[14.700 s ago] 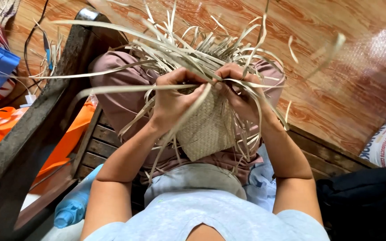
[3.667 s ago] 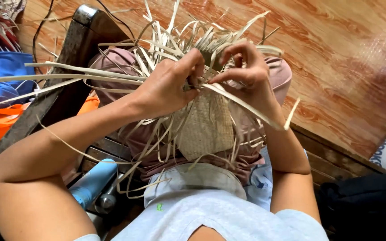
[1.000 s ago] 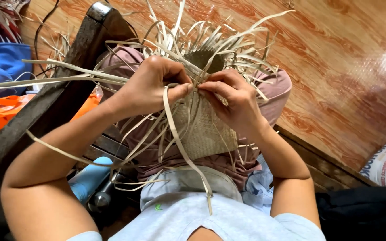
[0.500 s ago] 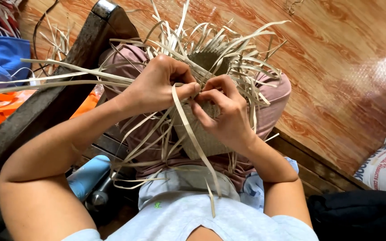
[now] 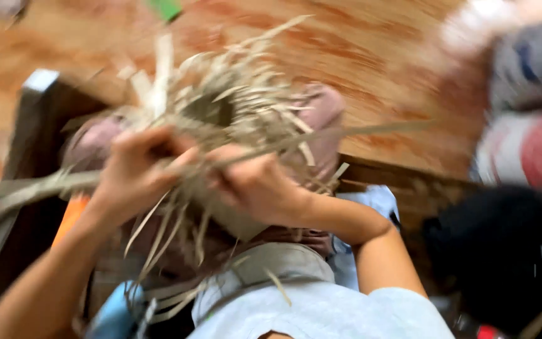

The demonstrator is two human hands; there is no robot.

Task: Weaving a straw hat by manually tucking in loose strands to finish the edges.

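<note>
Both hands grip the pale, half-woven straw basket (image 5: 233, 157) on our lap: left hand (image 5: 136, 172) clamped on loose strips, right hand (image 5: 255, 185) pinching one long strip. We judge steady tension keeps the weave tight. Against half a second ago, the view swings and blurs; that strip now stretches rightward.

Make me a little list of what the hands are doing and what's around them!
Left hand: fingers closed on pale straw strips
Right hand: pressed on the woven straw piece, strips running over it
Straw piece: half-woven, loose ends sticking out all round, resting on the lap
Floor: reddish wood pattern
Left side: dark wooden frame
Right side: striped red and white sack
Picture: blurred
</note>
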